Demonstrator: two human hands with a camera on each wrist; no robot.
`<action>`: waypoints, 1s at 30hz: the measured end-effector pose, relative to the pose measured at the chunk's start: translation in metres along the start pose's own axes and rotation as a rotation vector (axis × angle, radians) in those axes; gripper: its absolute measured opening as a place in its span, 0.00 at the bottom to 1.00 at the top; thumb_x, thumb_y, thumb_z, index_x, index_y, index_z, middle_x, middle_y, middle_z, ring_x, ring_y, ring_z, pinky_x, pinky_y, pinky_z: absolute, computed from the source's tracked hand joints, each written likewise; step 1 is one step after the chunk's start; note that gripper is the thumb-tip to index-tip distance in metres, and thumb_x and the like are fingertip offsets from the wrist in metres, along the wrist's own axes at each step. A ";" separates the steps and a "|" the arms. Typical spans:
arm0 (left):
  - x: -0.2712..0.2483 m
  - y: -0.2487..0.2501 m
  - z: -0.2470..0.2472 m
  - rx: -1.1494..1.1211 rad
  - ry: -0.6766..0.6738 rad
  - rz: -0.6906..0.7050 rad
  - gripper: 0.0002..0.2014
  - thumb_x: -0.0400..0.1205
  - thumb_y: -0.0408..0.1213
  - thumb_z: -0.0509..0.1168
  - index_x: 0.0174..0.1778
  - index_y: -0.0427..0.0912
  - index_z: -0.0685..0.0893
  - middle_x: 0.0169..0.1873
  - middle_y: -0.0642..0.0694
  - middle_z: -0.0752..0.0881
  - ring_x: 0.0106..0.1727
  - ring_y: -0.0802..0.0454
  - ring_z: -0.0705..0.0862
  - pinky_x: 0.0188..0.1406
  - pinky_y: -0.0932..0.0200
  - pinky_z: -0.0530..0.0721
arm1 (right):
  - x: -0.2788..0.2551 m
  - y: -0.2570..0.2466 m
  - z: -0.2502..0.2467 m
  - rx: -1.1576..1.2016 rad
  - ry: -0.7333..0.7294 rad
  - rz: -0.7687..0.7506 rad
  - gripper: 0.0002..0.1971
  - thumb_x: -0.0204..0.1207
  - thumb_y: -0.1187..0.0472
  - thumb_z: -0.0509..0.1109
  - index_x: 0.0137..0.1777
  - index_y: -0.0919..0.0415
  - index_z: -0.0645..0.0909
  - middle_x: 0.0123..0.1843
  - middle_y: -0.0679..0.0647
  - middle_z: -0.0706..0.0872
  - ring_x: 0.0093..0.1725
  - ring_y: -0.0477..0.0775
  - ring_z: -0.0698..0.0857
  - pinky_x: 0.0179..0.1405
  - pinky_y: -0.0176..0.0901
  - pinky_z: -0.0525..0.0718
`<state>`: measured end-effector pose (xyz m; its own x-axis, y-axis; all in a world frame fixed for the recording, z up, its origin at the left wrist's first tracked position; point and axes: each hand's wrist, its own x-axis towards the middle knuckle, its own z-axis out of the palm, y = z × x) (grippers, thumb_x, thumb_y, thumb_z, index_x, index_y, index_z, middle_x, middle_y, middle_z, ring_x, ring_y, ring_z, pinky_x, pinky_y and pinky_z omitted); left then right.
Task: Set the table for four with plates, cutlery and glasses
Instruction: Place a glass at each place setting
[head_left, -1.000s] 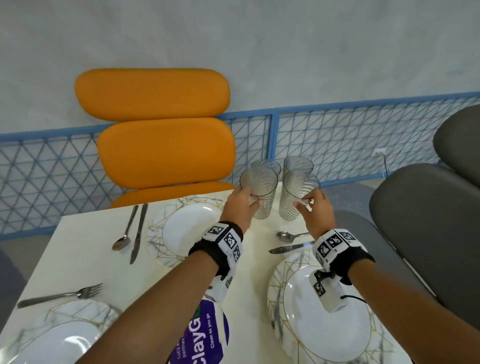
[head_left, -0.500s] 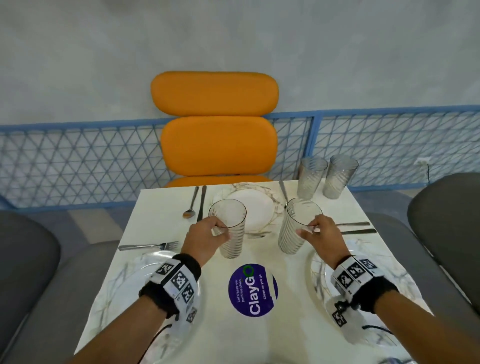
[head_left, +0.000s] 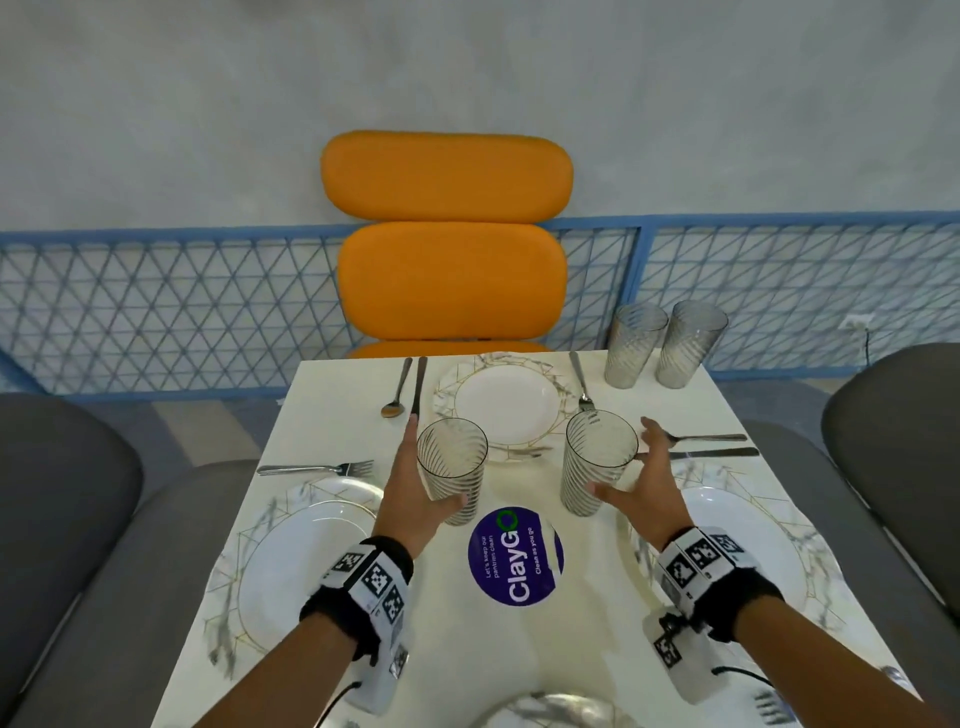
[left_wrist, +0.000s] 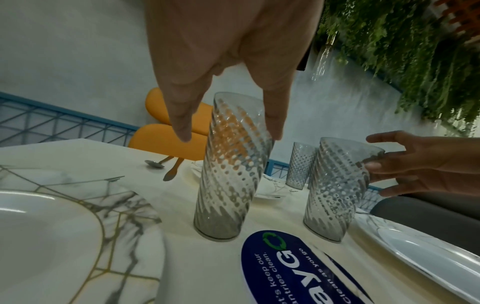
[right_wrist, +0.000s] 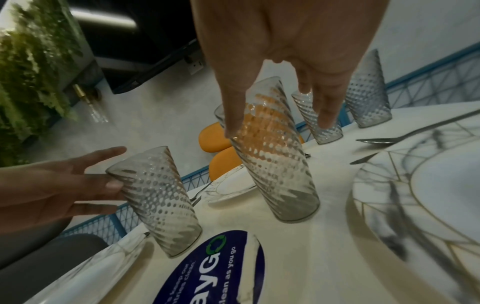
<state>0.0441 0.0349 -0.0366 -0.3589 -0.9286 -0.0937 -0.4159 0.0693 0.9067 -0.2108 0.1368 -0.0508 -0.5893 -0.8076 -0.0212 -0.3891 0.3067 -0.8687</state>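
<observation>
Two ribbed clear glasses stand upright on the white table (head_left: 343, 405) either side of its middle. My left hand (head_left: 421, 483) is around the left glass (head_left: 451, 470) with straight fingers behind it and the thumb in front, low down. In the left wrist view those fingers (left_wrist: 182, 123) flank the left glass (left_wrist: 231, 168) without curling round it. My right hand (head_left: 628, 467) is spread open just right of the right glass (head_left: 597, 462), holding nothing. Two more glasses (head_left: 635, 345) (head_left: 690, 344) stand at the far right corner.
Marbled plates lie at the far side (head_left: 506, 402), left (head_left: 301, 556), right (head_left: 748, 545) and near edge (head_left: 550, 712), with cutlery beside them: spoon (head_left: 397, 389), knife (head_left: 418, 387), forks (head_left: 317, 467) (head_left: 581, 382). A purple sticker (head_left: 514, 556) marks the centre. An orange chair (head_left: 447, 275) and grey chairs (head_left: 62, 467) surround the table.
Both hands carried a glass from the far corner to the table's middle, set them down, and have now uncurled their fingers from them. The right hand has drawn slightly away.
</observation>
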 end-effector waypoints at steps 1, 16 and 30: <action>0.002 0.000 0.000 -0.021 -0.004 -0.012 0.58 0.66 0.28 0.78 0.82 0.57 0.44 0.79 0.48 0.63 0.79 0.49 0.63 0.74 0.55 0.64 | 0.001 0.000 0.001 0.031 -0.006 0.019 0.56 0.57 0.70 0.83 0.80 0.57 0.49 0.78 0.59 0.62 0.76 0.58 0.66 0.75 0.51 0.68; 0.017 0.004 0.011 0.021 -0.012 -0.121 0.53 0.69 0.34 0.77 0.82 0.45 0.47 0.77 0.44 0.69 0.76 0.44 0.70 0.72 0.52 0.69 | 0.017 0.018 0.004 0.139 -0.046 0.155 0.47 0.61 0.67 0.82 0.76 0.63 0.58 0.75 0.59 0.70 0.74 0.60 0.71 0.70 0.50 0.71; 0.019 0.001 0.009 0.038 -0.035 -0.134 0.58 0.67 0.36 0.79 0.82 0.49 0.43 0.77 0.43 0.69 0.76 0.43 0.70 0.74 0.48 0.69 | 0.015 0.014 0.004 0.126 -0.059 0.155 0.47 0.61 0.68 0.81 0.77 0.63 0.56 0.74 0.57 0.70 0.72 0.57 0.71 0.65 0.42 0.70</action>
<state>0.0291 0.0205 -0.0416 -0.3270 -0.9172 -0.2276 -0.4933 -0.0398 0.8689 -0.2226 0.1270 -0.0656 -0.5911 -0.7852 -0.1848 -0.2033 0.3667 -0.9079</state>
